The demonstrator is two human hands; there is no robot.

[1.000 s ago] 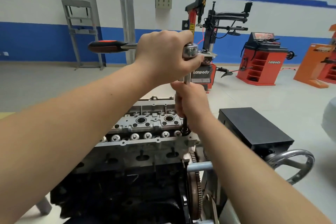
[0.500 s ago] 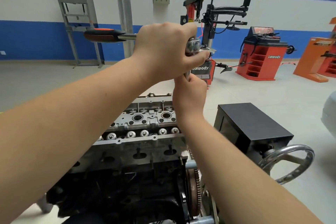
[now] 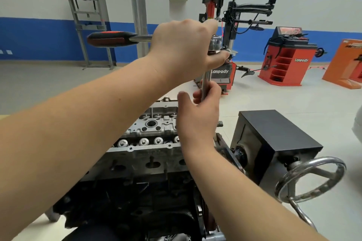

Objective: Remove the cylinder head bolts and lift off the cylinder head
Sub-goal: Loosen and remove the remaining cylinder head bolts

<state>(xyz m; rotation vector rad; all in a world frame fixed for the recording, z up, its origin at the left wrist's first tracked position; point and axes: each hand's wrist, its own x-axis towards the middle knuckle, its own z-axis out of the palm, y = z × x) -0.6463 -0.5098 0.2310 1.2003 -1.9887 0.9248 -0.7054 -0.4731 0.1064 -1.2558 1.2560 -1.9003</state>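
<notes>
My left hand [image 3: 184, 45] clamps the ratchet [image 3: 117, 38] at its head for control while my right hand [image 3: 199, 109] pinches the extension [image 3: 205, 84] upright, steadying it above the head [image 3: 154, 127] at its right end.

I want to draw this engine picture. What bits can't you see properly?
- Bottom end of the extension bar, head view: the right hand covers it, so a socket or bolt cannot be told.
- Ratchet head, head view: mostly under the left hand.
- Right end of the cylinder head, head view: behind the right hand.
- Engine's lower part, head view: cut off by the bottom edge.
- Right fingertips: blurred.
</notes>
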